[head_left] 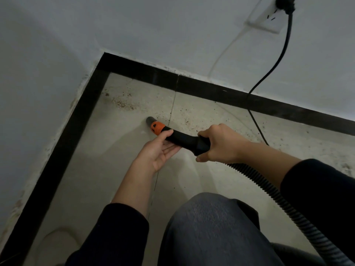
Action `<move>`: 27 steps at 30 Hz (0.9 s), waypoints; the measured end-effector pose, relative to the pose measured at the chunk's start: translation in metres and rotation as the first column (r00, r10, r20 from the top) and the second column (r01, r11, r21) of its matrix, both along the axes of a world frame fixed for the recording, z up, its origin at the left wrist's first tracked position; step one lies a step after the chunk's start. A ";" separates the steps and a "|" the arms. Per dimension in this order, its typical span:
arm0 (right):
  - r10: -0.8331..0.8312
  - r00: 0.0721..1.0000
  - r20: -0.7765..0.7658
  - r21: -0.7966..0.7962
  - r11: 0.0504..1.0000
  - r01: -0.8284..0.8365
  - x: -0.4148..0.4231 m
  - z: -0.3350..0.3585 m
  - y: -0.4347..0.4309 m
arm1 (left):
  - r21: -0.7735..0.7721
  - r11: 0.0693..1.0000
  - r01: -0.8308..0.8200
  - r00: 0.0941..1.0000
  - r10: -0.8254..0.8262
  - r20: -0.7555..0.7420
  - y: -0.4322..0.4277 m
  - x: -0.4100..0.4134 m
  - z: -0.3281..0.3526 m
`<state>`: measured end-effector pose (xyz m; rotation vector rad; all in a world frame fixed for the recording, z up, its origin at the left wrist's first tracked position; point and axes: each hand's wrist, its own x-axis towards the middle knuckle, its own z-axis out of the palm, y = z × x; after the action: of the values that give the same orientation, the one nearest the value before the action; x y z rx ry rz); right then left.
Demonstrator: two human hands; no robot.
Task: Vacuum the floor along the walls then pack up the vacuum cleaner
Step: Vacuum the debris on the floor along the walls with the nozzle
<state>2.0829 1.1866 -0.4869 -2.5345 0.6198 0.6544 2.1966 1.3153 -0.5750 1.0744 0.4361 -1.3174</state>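
Note:
The vacuum's black nozzle tube [182,140] with an orange collar [157,128] points at the floor near the room's corner, its grey tip [151,120] close to the tiles. My right hand [221,144] grips the tube's thick rear end, where the ribbed hose [269,191] begins. My left hand [159,150] cradles the tube from below, palm up, thumb over the top beside the collar. Brown crumbs and dirt [123,104] lie on the tiles ahead of the tip, toward the corner.
A black skirting board [211,91] runs along both walls and meets at the corner. A black power cord [276,62] drops from a wall socket [269,20] to the floor on the right. My knee [211,227] fills the lower middle. More specks dot the tiles at right.

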 end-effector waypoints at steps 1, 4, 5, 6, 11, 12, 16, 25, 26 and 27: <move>-0.006 1.000 -0.001 0.001 1.000 0.006 -0.003 0.000 -0.001 | -0.001 1.000 0.006 1.000 -0.006 0.001 -0.001 -0.002 0.001; -0.013 1.000 -0.002 -0.004 1.000 0.013 -0.011 0.000 -0.004 | 0.001 1.000 0.023 1.000 -0.023 0.001 -0.005 -0.008 0.002; -0.015 1.000 -0.001 -0.008 1.000 0.015 -0.014 0.000 -0.006 | -0.001 0.999 0.034 0.999 -0.034 -0.001 -0.006 -0.010 0.003; -0.020 1.000 -0.001 -0.009 1.000 0.020 -0.017 0.001 -0.007 | -0.003 0.999 0.046 0.999 -0.046 -0.007 -0.007 -0.012 0.003; -0.049 0.999 -0.022 0.019 0.999 0.050 -0.030 0.007 -0.012 | -0.030 0.996 0.086 0.994 -0.088 -0.062 -0.010 -0.023 0.006; -0.052 0.998 -0.023 0.018 0.998 0.053 -0.033 0.008 -0.013 | -0.034 0.995 0.092 0.993 -0.094 -0.070 -0.010 -0.025 0.006; -0.067 0.997 -0.041 0.022 0.997 0.068 -0.040 0.010 -0.016 | -0.039 0.991 0.127 0.988 -0.129 -0.083 -0.013 -0.031 0.008; -0.080 0.996 -0.035 0.011 0.997 0.080 -0.036 0.012 -0.015 | -0.025 0.993 0.116 0.992 -0.118 -0.055 -0.018 -0.030 0.008; -0.082 0.996 -0.033 0.012 0.997 0.083 -0.035 0.011 -0.015 | -0.022 0.994 0.112 0.993 -0.113 -0.047 -0.018 -0.029 0.008; -0.084 0.996 -0.031 0.010 0.996 0.085 -0.034 0.011 -0.014 | -0.019 0.994 0.107 0.993 -0.107 -0.039 -0.019 -0.029 0.008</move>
<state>2.0494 1.1722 -0.4757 -2.4774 0.7277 0.6651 2.1681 1.2964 -0.5669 1.0705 0.4010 -1.4373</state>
